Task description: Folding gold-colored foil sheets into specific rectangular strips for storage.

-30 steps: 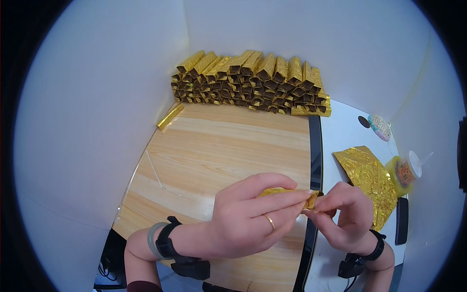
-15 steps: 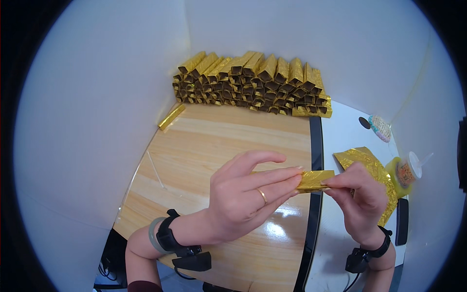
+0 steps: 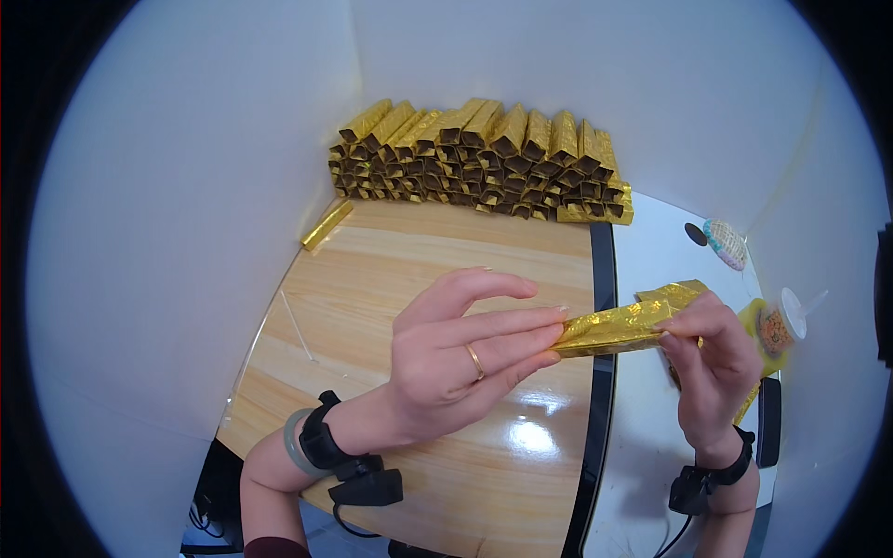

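A folded gold foil paper tube [image 3: 614, 330] stretches between my two hands over the dark strip of the table. My left hand [image 3: 456, 358], with a ring on one finger, has its fingers pressed together round the tube's left end; the thumb is lifted off. At the other end my right hand [image 3: 712, 363] pinches the tube's edge between thumb and fingertips. Partly hidden behind the right hand lie gold foil sheets [image 3: 684, 293]. Both wrists wear black straps with small devices.
Against the back wall stands a stack of square gold paper tubes [image 3: 484, 126]. One gold strip [image 3: 326, 226] lies at the left wall, near a thin white stick [image 3: 299, 325]. To the right are a lidded cup [image 3: 774, 330], a woven pouch [image 3: 726, 244] and a black flat object [image 3: 769, 423].
My hands have drawn apart, the right one further right and the left slightly left. Much more of the gold tube now shows between them, and it covers part of the foil sheets.
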`<action>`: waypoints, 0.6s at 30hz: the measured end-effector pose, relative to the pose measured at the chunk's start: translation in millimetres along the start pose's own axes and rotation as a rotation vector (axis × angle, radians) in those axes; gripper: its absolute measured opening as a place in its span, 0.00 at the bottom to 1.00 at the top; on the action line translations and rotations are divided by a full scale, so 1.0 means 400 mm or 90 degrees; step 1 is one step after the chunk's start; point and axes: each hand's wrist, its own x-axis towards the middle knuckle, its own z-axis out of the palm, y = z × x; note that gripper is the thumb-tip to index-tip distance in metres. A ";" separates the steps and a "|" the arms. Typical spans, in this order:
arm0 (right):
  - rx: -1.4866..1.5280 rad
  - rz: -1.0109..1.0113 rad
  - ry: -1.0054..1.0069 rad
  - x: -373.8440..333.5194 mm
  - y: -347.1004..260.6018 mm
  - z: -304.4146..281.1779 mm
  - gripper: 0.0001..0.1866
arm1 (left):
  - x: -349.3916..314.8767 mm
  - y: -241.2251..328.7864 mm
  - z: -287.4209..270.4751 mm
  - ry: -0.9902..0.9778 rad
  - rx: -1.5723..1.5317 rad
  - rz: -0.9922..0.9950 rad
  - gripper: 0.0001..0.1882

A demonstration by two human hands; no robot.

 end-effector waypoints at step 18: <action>0.127 0.248 -0.122 -0.018 -0.058 0.026 0.08 | -0.035 -0.004 0.073 -0.106 0.150 -0.045 0.29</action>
